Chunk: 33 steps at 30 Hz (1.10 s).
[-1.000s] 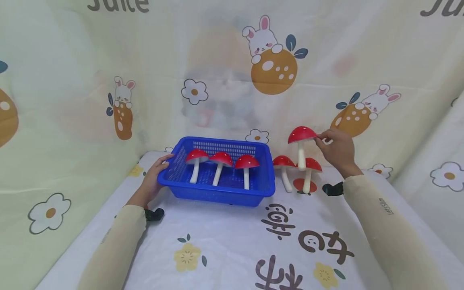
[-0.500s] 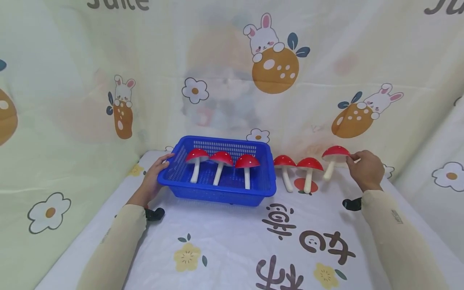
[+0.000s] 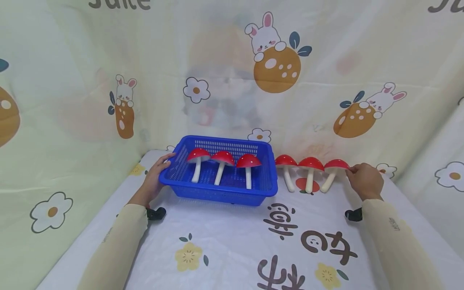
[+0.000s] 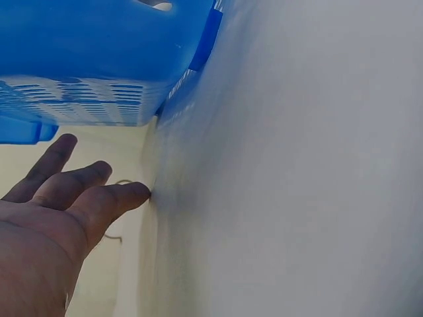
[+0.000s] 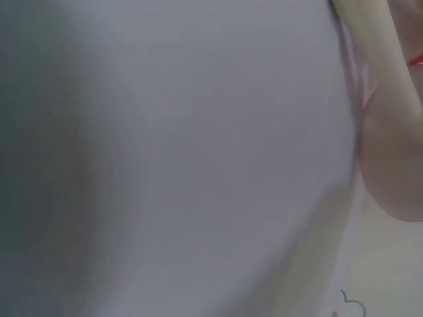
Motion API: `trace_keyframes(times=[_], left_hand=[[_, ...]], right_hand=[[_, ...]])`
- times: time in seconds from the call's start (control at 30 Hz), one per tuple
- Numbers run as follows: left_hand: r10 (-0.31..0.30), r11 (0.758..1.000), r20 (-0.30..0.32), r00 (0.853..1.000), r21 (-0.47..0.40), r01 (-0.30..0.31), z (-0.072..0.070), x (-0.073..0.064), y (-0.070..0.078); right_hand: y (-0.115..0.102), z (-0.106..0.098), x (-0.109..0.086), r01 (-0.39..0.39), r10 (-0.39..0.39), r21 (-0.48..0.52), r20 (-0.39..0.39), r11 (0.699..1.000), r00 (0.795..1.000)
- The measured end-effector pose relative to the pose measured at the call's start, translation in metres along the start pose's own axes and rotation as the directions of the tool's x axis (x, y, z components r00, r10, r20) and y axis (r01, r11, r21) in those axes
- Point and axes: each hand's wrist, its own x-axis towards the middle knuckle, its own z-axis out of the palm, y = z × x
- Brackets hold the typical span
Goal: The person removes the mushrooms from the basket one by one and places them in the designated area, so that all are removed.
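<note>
My right hand (image 3: 365,180) pinches the cap edge of a red-capped toy mushroom (image 3: 336,164) at the right end of a row of three. Its pale stem (image 5: 383,46) crosses the upper right of the right wrist view, where the fingers are not clearly seen. Beside it are the middle mushroom (image 3: 311,164) and the left mushroom (image 3: 286,161). A blue plastic basket (image 3: 217,195) holds three similar mushrooms. My left hand (image 3: 154,177) rests at the basket's left end, several fingers (image 4: 109,198) extended in the left wrist view; its thumb is unclear there.
The white table cover (image 3: 224,241) carries printed flowers and brown lettering. A patterned cloth backdrop (image 3: 224,108) hangs right behind the basket and the mushroom row. Black wrist mounts (image 3: 156,214) sit under both wrists.
My right hand has carried its mushroom rightward and lowered it from above the row to the row's right end, still pinching it. The left hand and the basket have stayed in place.
</note>
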Motion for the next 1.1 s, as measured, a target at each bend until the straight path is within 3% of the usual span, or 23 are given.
trace_keyframes(times=[0.3, 0.8, 0.93, 1.1], left_hand=[[0.014, 1.0, -0.002, 1.0, 0.021, -0.014, 0.0, 0.001, 0.002], [0.008, 1.0, 0.01, 1.0, 0.003, -0.009, 0.0, 0.0, -0.001], [0.0, 1.0, 0.002, 1.0, 0.01, 0.0, 0.001, 0.0, -0.001], [0.002, 1.0, -0.01, 1.0, 0.011, -0.002, 0.0, 0.0, -0.001]], right_hand=[[0.009, -0.001, -0.003, 0.046, -0.047, -0.052, -0.012, 0.998, 0.999], [0.01, -0.001, -0.011, 0.071, -0.068, -0.069, 0.043, 0.995, 0.997], [-0.006, -0.006, -0.016, 0.122, -0.12, -0.055, 0.038, 0.991, 0.992], [-0.052, -0.016, -0.017, 0.222, -0.222, -0.006, 0.013, 0.975, 0.975]])
